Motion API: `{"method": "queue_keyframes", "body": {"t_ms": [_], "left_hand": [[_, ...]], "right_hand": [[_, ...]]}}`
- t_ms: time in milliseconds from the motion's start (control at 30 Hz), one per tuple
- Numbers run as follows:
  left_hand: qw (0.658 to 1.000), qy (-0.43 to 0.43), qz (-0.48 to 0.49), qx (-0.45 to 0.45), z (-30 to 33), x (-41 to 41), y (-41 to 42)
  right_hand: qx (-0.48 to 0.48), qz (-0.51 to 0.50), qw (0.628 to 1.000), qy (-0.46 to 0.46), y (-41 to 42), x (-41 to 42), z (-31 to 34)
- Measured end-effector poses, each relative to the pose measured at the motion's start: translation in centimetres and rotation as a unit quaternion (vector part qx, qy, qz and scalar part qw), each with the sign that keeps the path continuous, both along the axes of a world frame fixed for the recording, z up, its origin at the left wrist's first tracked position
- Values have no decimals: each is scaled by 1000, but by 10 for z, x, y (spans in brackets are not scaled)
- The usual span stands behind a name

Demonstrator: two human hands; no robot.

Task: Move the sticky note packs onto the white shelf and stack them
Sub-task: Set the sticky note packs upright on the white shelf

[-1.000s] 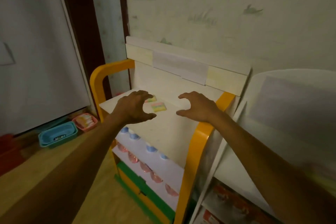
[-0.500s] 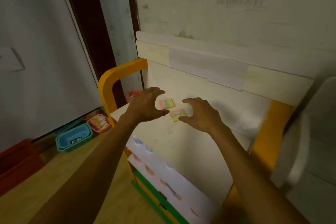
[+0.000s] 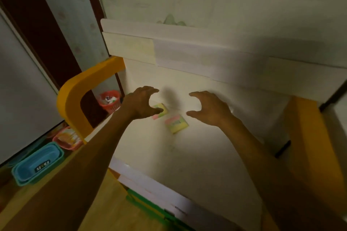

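Note:
Two small pastel sticky note packs lie side by side on the white shelf top (image 3: 187,155). The nearer pack (image 3: 176,123), pink, green and yellow, is in plain sight. The farther pack (image 3: 161,112) is partly hidden under my left thumb. My left hand (image 3: 139,104) hovers over that pack with fingers spread and bent like a claw, holding nothing. My right hand (image 3: 208,108) hangs to the right of the nearer pack, fingers likewise spread and bent, also holding nothing. Whether either hand touches a pack I cannot tell.
The shelf has a white back board (image 3: 187,52) and orange side arms (image 3: 78,99) on both sides. On the floor to the left stand a blue basket (image 3: 37,165), a pink basket (image 3: 65,139) and a red basket (image 3: 109,100). Lower shelves show below the top.
The view has come closer to the shelf and tilted down. Both hands have spread a little apart over the two packs. The packs lie where they were.

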State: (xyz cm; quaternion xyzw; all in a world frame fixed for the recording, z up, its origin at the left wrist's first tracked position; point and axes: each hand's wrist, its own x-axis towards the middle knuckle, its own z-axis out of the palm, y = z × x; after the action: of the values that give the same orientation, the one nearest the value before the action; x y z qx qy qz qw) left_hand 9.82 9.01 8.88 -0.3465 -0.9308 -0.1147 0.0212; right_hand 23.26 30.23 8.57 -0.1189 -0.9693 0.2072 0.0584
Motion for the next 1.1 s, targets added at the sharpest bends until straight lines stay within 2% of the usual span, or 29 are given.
{"method": "queue_keyframes", "body": {"t_ms": [333,633,867,967,1100], "left_hand": [[995,-55,-81,-30,-42,-103,11],[981,-154,-117,-16,-111,-139,16],[980,-159,-113,-49,-147,-144,23],[980,-162,-109,-23,-155,-143,25],[987,-123,-105,0,-159,-141,26]], "right_hand": [[-11,-118,992,-34,-14,-53,-23],[-32,-203,976,-72,-34,-59,-54],[-48,-231,968,-88,-45,-53,-77],[-48,-239,966,-91,-46,-52,-82],[-45,-242,965,-92,-47,-51,-87]]}}
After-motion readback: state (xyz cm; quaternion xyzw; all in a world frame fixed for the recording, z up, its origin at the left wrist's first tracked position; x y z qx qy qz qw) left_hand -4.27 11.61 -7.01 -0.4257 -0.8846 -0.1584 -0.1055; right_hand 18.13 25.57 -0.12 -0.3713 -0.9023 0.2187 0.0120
